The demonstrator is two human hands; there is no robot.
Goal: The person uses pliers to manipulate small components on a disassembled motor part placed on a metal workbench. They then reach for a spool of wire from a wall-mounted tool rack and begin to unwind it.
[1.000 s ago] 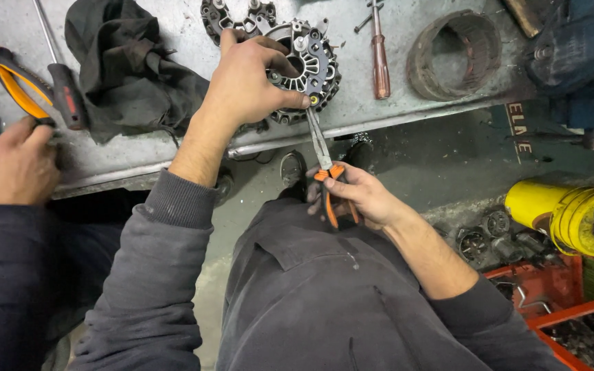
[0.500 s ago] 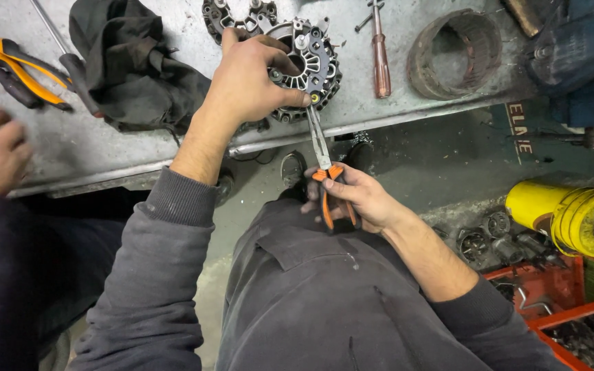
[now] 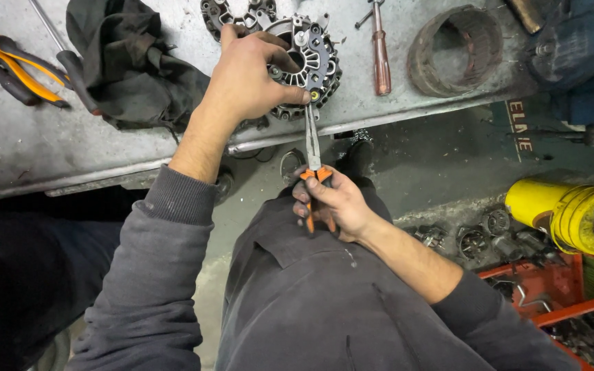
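Note:
My left hand (image 3: 252,75) grips a round grey alternator housing (image 3: 314,58) that rests at the front edge of a metal workbench (image 3: 49,148). My right hand (image 3: 331,203) holds long-nose pliers (image 3: 313,151) with orange handles below the bench edge. The thin jaws of the pliers reach up to the lower rim of the housing, close to my left thumb. A second similar metal part (image 3: 225,10) lies just behind my left hand.
A black rag (image 3: 128,65), orange-handled pliers (image 3: 15,69) and a screwdriver (image 3: 379,48) lie on the bench. A rusty ring-shaped part (image 3: 455,48) sits at the right. On the floor are a yellow cylinder (image 3: 565,213) and a red crate (image 3: 551,302) of parts.
Another person's hand at the left edge of the bench has pulled away and left the view. My hands and the pliers stay in place at the housing.

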